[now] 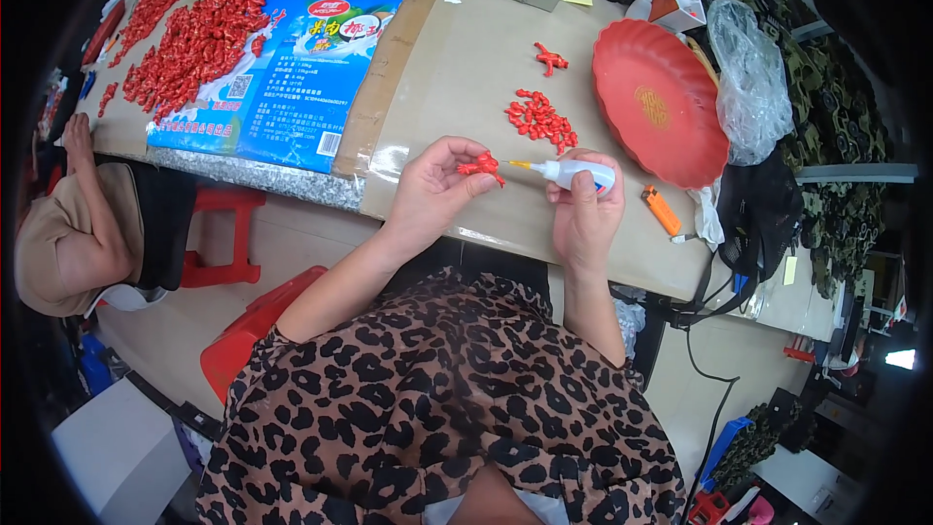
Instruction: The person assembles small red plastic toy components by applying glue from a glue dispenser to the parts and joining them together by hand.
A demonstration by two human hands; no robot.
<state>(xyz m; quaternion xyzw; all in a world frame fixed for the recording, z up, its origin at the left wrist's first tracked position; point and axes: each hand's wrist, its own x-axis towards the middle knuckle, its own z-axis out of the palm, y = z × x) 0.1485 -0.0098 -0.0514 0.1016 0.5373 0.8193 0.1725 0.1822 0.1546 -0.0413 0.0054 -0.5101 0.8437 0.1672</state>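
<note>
"What's held, and where?"

"Left of the scalloped red dish, the left hand pinches a small red figurine between thumb and fingers; the right hand curls around a white squeeze bottle, its yellow nozzle pointing at the figurine."

"Beyond?"

"Red pieces left of the dish, an orange lighter by its near side."

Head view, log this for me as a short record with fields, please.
Left hand: pinches a small red piece
Right hand: holds a white squeeze bottle, yellow nozzle toward the piece; contact unclear
Beyond hands: cluster of red pieces
Right side: scalloped red dish, orange lighter, clear plastic bag
Left side: larger red heap
</note>
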